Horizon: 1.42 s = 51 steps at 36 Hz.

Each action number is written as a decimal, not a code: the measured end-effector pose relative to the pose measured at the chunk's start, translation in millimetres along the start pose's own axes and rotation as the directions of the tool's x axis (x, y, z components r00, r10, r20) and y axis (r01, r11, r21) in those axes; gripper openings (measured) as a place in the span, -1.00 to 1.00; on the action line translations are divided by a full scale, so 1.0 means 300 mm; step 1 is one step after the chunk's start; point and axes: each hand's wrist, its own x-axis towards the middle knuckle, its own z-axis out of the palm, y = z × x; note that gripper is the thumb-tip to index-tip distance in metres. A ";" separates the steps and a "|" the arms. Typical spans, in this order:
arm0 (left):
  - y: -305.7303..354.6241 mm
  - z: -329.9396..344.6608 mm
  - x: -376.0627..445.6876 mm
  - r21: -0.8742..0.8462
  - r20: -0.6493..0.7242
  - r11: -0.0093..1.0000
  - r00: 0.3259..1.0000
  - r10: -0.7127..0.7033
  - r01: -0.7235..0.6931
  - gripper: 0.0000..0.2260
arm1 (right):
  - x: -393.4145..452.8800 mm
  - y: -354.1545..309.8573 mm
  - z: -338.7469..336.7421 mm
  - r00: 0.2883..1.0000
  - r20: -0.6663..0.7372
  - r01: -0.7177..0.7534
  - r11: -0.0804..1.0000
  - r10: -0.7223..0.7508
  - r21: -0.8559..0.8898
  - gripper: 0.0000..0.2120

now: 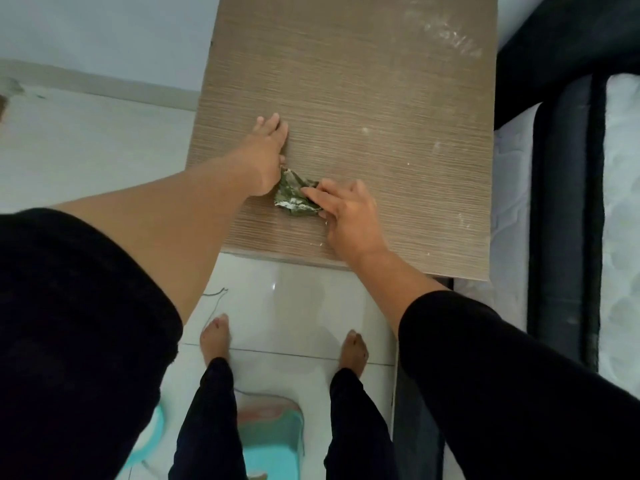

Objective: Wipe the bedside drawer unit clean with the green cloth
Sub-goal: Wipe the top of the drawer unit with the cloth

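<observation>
We've got the green cloth (296,197) bunched small on top of the bedside drawer unit (363,98), near its front edge, w/ our right hand (349,216) just right of the cloth, fingers curled onto it in a pinching grip, prob. to refold it around the white dust it's picked up. Our left hand (266,157) lies flat, fingers straight, touching the cloth's left side, likely bracing us. White smears remain toward the unit's back right corner & right side, so wiping isn't done.

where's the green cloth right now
In the head view the green cloth lies bunched on the drawer unit's top, near its front edge, between the left hand and right hand.
</observation>
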 end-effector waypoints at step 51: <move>0.330 -0.193 0.491 0.034 -0.142 0.992 0.982 0.125 -0.121 -0.48 | 0.742 0.398 -0.410 0.968 -0.237 -0.117 0.981 0.077 -0.157 -0.67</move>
